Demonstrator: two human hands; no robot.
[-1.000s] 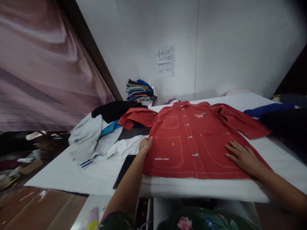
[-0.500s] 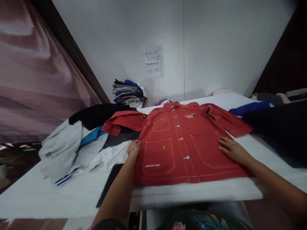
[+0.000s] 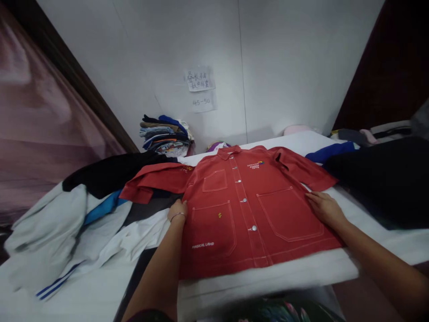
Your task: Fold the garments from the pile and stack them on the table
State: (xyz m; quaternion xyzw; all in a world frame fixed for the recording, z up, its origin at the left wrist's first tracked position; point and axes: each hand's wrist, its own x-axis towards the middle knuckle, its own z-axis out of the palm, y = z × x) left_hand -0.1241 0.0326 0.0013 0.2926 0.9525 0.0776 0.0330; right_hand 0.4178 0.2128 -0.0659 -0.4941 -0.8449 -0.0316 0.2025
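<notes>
Red jacket [image 3: 248, 201], one: button side up, spread on a white table [image 3: 328, 268], six o'clock in my view. With its middle as dial, my left hand [image 3: 177, 210] touches its edge at nine, my right hand [image 3: 324, 208] at three; whether fingers pinch cloth, I cannot tell. Folded stack [image 3: 164, 134]: ten o'clock.

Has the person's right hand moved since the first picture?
Yes, rightward: judged against the wall seam, the right hand has gone from the large plain pocket to the side edge of the red jacket.
</notes>
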